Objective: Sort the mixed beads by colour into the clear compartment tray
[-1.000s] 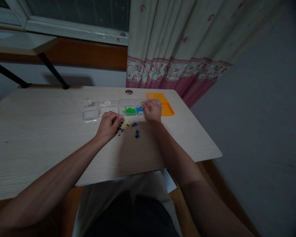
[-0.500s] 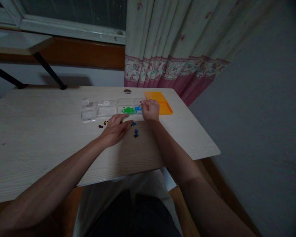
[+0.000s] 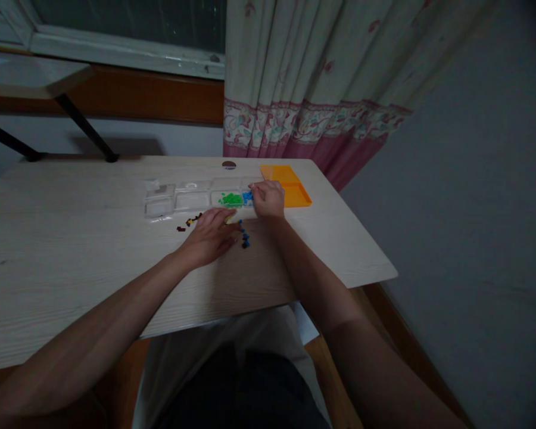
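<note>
A clear plastic sorting tray [image 3: 161, 199] with several compartments lies on the pale wooden table [image 3: 71, 238]. One compartment holds green pieces [image 3: 230, 199], the one beside it blue pieces [image 3: 247, 196]. My right hand [image 3: 267, 199] rests at the blue compartment with its fingers curled in a pinch; what they hold is hidden. My left hand [image 3: 212, 232] lies flat on the table with fingers stretched toward loose blue pieces [image 3: 245, 239]. Small dark pieces [image 3: 188, 223] lie scattered to its left.
An orange tray [image 3: 290, 186] sits just right of my right hand near the table's far edge. A patterned curtain [image 3: 304, 89] hangs behind. A second table [image 3: 27, 74] with black legs stands at the far left under the window.
My left hand has uncurled and slid right over the loose pieces, uncovering dark pieces on its left. My right hand stays at the blue compartment.
</note>
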Tool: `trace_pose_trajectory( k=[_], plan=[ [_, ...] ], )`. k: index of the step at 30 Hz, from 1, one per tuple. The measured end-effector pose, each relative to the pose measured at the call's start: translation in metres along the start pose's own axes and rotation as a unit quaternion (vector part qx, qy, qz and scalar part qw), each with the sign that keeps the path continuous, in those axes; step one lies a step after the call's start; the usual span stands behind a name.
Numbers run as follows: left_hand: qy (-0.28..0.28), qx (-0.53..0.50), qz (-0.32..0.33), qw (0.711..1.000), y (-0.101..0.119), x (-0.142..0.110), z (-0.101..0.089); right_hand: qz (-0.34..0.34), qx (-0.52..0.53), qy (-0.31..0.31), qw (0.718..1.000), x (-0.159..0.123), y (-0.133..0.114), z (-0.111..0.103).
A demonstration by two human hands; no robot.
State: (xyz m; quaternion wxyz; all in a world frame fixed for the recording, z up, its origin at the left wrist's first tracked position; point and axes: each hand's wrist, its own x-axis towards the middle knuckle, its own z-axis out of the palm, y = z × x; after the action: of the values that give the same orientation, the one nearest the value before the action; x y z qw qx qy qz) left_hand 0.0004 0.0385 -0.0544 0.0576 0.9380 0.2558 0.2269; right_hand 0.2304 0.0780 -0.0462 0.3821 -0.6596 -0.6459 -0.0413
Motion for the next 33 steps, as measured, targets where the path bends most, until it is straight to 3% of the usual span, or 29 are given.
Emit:
trace_pose_trajectory(
  k=[18, 27, 30, 33],
  plan=[
    [0.008, -0.039, -0.001, 0.999, 0.002, 0.002, -0.002, -0.011, 0.006, 0.008, 1.0, 0.0, 0.0, 0.0],
    [0.023, -0.004, -0.013, 1.0, 0.003, 0.005, -0.001, -0.025, 0.001, 0.009, 1.0, 0.0, 0.001, 0.002],
    [0.06, -0.006, -0.044, 0.997, 0.003, 0.005, -0.005, -0.058, 0.019, -0.005, 0.998, -0.002, -0.003, 0.003],
    [0.131, -0.029, -0.103, 0.986, -0.004, 0.006, -0.011, -0.138, 0.051, -0.059, 0.987, -0.006, -0.013, 0.001]
  ],
)
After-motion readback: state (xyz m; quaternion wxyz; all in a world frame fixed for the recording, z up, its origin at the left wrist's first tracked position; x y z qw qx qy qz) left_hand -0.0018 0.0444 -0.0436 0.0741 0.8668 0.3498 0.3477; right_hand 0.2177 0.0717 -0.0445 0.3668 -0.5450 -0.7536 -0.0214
